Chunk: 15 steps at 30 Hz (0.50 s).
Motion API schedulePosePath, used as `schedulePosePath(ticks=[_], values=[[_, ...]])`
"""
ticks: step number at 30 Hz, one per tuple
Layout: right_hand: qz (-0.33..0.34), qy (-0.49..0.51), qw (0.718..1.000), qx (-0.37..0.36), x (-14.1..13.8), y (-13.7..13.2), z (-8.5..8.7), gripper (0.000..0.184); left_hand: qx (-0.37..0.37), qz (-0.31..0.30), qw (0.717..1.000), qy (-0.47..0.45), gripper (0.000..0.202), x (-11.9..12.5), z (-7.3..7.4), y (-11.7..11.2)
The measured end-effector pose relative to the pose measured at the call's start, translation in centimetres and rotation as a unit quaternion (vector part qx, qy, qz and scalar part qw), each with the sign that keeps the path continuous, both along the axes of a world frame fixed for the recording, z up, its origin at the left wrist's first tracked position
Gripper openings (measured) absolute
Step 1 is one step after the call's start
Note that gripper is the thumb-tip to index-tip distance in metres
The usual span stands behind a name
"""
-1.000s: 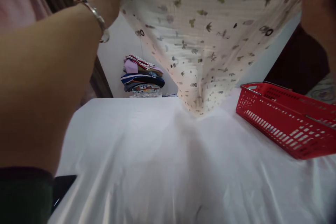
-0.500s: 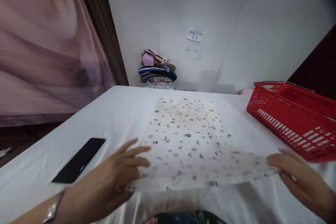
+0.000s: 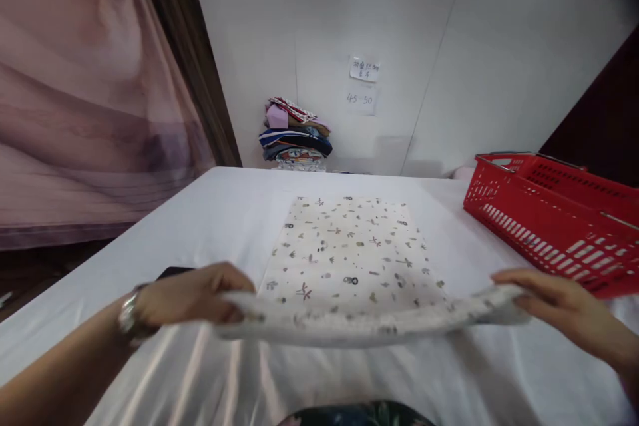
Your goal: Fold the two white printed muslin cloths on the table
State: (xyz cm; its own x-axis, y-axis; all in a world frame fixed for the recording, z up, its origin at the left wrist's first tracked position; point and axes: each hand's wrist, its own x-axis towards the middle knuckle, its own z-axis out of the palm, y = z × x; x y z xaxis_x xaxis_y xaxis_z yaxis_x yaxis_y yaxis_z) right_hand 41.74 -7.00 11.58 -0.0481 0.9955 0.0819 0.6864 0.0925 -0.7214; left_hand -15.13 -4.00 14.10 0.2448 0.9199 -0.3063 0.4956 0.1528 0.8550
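A cream cloth [image 3: 344,246] printed with small plants and figures lies flat on the white-covered table. Its near edge is lifted off the surface and sags a little between my two hands. My left hand [image 3: 200,296], with a silvery bracelet at the wrist, is closed around the left end of that edge. At the other end, my right hand [image 3: 554,303] pinches the corner between thumb and fingers. Both hands and the raised edge are slightly blurred. A black phone [image 3: 174,271] lies mostly hidden behind my left hand and forearm.
To the right stands a red plastic basket [image 3: 549,213] with metal handles. A pile of folded clothes [image 3: 295,136] sits beyond the table's far edge, by the white wall. Pink fabric [image 3: 90,100] hangs at the left. The white tablecloth [image 3: 200,213] covers the table.
The cloth's near edge has risen and moved slightly away from me. My left hand's fingers, spread before, have closed on it, and the left forearm now covers most of the phone.
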Motion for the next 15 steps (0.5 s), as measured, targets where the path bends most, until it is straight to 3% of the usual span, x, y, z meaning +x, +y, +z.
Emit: schedulePosePath(ticks=[1,2,4,7,9,11,15], values=[[-0.009,0.011,1.0,-0.005,-0.8,2.2,0.4,0.024,-0.037,-0.054,0.998,0.0,0.015,0.8,0.5,2.3],[-0.01,0.02,1.0,-0.013,-1.5,4.6,0.6,0.027,-0.038,-0.07,0.997,-0.009,0.016,1.6,0.7,4.7],[-0.036,0.043,0.998,-0.003,-2.8,9.2,0.0,0.033,-0.022,-0.022,0.998,-0.054,0.021,3.0,-0.4,9.5],[-0.089,0.079,0.993,-0.007,-4.1,15.1,-2.8,0.043,-0.052,0.087,0.983,-0.155,0.031,4.7,-4.2,15.3],[-0.127,0.088,0.988,-0.02,-4.5,17.8,-5.0,0.047,-0.067,0.129,0.973,-0.178,0.032,5.6,-6.8,17.9],[-0.147,0.085,0.985,-0.024,-4.7,19.9,-6.7,0.049,-0.08,0.156,0.969,-0.171,0.029,6.2,-8.5,19.9],[-0.161,0.07,0.984,0.007,-4.6,24.0,-8.1,0.051,-0.059,0.204,0.966,-0.146,0.025,6.6,-8.7,23.7]])
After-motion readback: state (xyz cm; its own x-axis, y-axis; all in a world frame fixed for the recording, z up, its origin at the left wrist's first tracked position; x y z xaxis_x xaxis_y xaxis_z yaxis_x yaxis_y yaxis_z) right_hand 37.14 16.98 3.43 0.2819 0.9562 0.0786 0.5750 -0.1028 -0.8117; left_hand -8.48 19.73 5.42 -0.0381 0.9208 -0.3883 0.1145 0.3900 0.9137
